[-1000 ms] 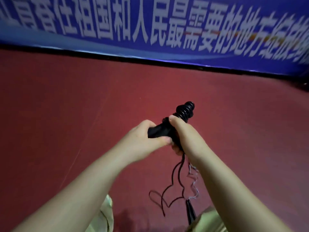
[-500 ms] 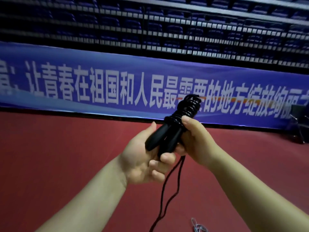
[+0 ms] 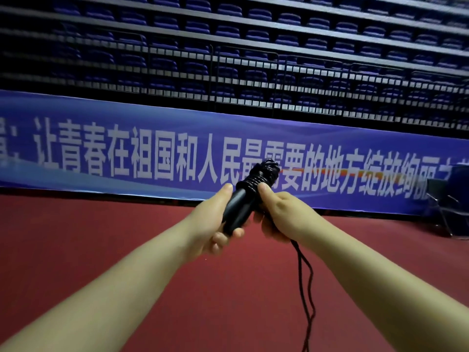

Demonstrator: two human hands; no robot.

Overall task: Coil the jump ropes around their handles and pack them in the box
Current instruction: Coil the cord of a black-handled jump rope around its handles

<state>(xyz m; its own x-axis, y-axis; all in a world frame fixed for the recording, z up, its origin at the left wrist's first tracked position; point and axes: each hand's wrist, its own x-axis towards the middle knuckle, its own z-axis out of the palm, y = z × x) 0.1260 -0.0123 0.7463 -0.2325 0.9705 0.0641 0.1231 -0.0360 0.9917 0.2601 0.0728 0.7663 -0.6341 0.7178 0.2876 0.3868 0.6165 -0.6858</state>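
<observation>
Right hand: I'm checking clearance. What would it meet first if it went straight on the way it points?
The right hand points up-left, already gripping the coiled rope on the handles; beyond looks free.

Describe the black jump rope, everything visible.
The black jump rope has smooth matte handles held together, tilted up to the right. Glossy cord is wound around their upper end; two loose strands hang below the right hand out of frame. The left hand grips the lower handles; the right hand pinches beside the coil.

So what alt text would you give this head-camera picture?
Two bare hands hold black jump rope handles: the left hand grips them, the right hand holds rope coiled round their tops. Loose rope dangles over red floor.
</observation>
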